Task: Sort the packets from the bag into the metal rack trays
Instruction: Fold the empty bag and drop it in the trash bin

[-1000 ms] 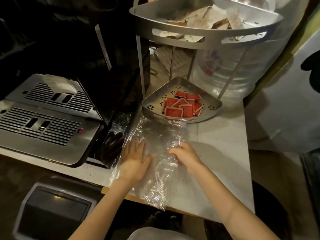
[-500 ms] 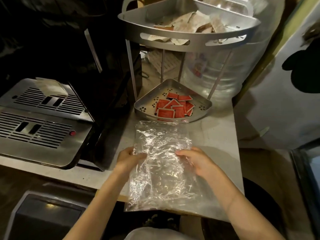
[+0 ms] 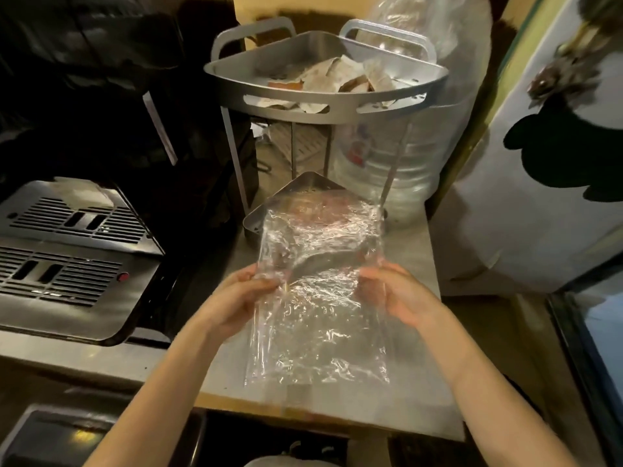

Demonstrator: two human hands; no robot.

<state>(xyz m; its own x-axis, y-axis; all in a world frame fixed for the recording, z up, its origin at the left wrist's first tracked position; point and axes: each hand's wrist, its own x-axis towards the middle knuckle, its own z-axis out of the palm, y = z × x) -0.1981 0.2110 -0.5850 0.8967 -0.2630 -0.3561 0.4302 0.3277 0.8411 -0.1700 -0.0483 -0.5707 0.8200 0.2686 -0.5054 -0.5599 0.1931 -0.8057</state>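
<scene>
A crinkled clear plastic bag (image 3: 320, 298) hangs upright above the table, held at both side edges. My left hand (image 3: 242, 294) pinches its left edge and my right hand (image 3: 394, 294) grips its right edge. No packets show inside the bag. Behind it stands the metal corner rack. The upper tray (image 3: 323, 106) holds pale paper packets (image 3: 340, 75). The lower tray (image 3: 305, 180) is mostly hidden by the bag, and its red packets (image 3: 317, 207) show only as a reddish blur through the plastic.
A steel drip-tray machine (image 3: 67, 261) fills the left side of the grey table (image 3: 411, 332). A large clear water jug (image 3: 397, 156) stands behind the rack. A white fridge door (image 3: 539, 214) with dark magnets is at right. A dark bin (image 3: 67, 439) sits below left.
Both hands have lifted the bag off the table and hold it upright, where it now covers the lower tray. The camera view has moved closer and tilted up.
</scene>
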